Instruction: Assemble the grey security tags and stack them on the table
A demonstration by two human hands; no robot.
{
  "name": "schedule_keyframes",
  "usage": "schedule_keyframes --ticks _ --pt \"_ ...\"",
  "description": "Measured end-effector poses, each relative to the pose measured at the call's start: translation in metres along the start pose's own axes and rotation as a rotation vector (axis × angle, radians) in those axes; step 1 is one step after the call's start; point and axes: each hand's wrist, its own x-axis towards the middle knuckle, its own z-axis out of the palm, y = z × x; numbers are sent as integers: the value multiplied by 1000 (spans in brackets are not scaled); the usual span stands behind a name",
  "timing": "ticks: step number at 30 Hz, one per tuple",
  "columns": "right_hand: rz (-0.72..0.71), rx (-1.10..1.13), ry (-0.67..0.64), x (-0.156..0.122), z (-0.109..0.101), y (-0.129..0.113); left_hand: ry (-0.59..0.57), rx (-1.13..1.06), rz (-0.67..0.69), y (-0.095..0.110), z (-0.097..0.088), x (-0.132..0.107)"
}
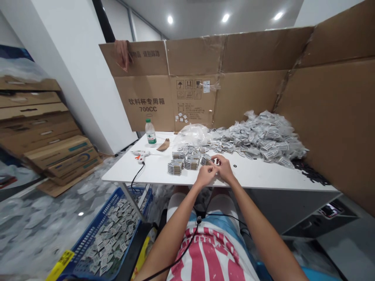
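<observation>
My left hand (pixel 206 175) and my right hand (pixel 223 168) meet over the front edge of the white table (pixel 263 177). Fingers of both hands are pinched together; whatever lies between them is too small or hidden to make out. Just beyond my fingers a stack of flat grey-and-white pieces (pixel 206 159) stands partly covered by the hands. To its left are further neat stacks (pixel 175 168) of the same striped pieces. A small dark ring (pixel 234 166) lies to the right of my right hand.
A large heap of bagged pieces (pixel 269 136) covers the back right, with black parts (pixel 312 171) beside it. At left are a glue gun (pixel 143 156), a bottle (pixel 150 132) and a brown curved scrap (pixel 163 144). Cardboard (pixel 249 89) walls the table. A blue basket (pixel 84 238) holds loose pieces.
</observation>
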Motion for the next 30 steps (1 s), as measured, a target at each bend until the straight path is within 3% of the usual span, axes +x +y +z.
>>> schedule_keyframes --ticks 19,30 --pt "42 -36 -41 -2 -5 -5 -4 -13 -4 12 -1 -3" --pt "121 127 -62 -6 -3 5 -10 5 25 11 -2 -3"
